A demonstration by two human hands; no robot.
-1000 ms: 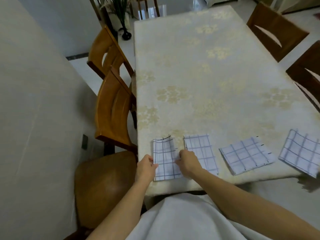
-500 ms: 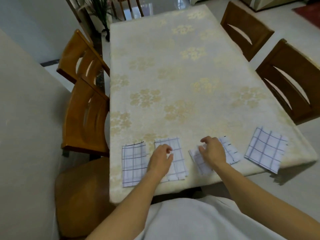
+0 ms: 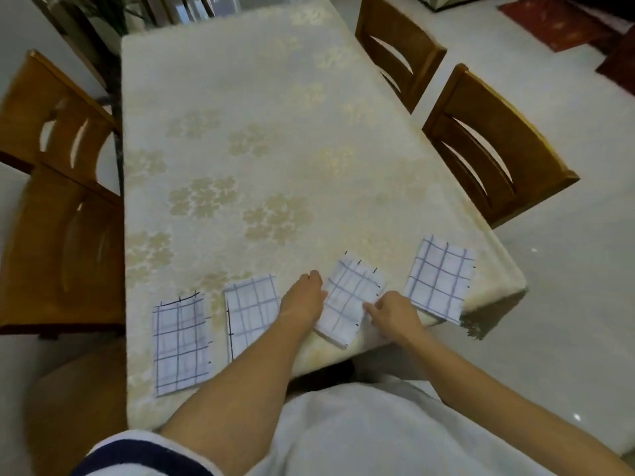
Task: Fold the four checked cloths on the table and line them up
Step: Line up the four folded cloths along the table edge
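Four folded white cloths with blue checks lie in a row near the table's front edge. The first cloth (image 3: 180, 343) is at the far left, the second cloth (image 3: 251, 310) beside it, partly under my left forearm. The third cloth (image 3: 348, 297) lies tilted between my hands. My left hand (image 3: 304, 297) rests against its left edge with the fingers fairly straight. My right hand (image 3: 391, 312) touches its right edge, fingers curled at the cloth's border. The fourth cloth (image 3: 441, 278) sits at the far right, close to the table's corner.
The table (image 3: 261, 139) carries a cream cloth with a pale flower pattern. Wooden chairs stand on the left (image 3: 65, 235) and on the right (image 3: 491, 149). A plant stands past the far left corner. The floor to the right is pale tile.
Both hands have shifted right from the two left cloths to the third one, which has turned from lying slantwise to more upright. The camera view has swung right as well.
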